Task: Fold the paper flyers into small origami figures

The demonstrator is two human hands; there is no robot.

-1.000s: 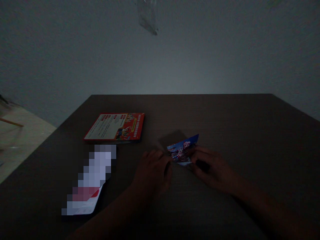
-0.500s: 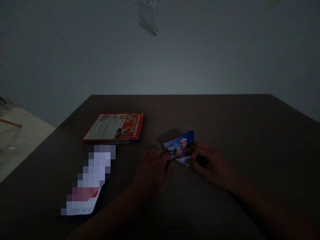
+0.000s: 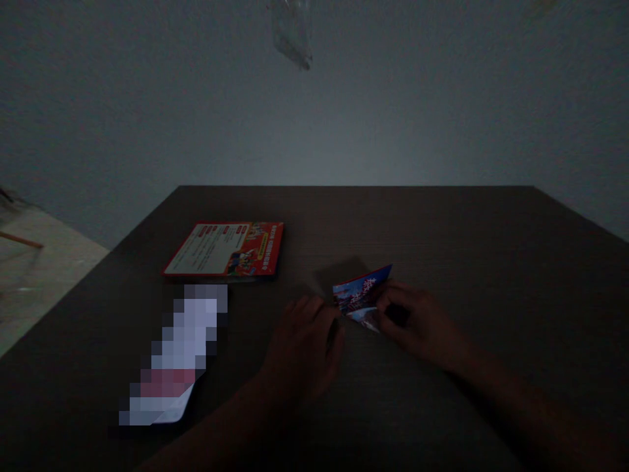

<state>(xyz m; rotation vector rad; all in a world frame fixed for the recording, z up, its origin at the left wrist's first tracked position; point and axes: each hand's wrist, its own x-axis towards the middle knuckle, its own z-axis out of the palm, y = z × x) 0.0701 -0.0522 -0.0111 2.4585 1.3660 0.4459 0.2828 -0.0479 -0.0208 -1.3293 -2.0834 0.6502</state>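
A small folded printed card (image 3: 358,293), blue with white and red lettering, is held tilted above the middle of the table. My right hand (image 3: 422,324) pinches its right side between thumb and fingers. At the card's lower left corner, my left hand (image 3: 307,341) has its fingers closed on the edge, though the fingertips are partly hidden. A paler flap shows under the blue face, between the two hands. The dim light blurs the lettering.
A red booklet or flat pack (image 3: 221,250) with a pale text panel lies at the left of the dark table (image 3: 442,229). Nearer me is a lit phone (image 3: 184,347), its screen pixelated. A clear plastic bag (image 3: 292,33) hangs on the wall behind.
The card has tilted so its blue face looks narrower, and it has shifted slightly right and down. My left hand has moved a little to the right with it; my right hand stays nearly still.
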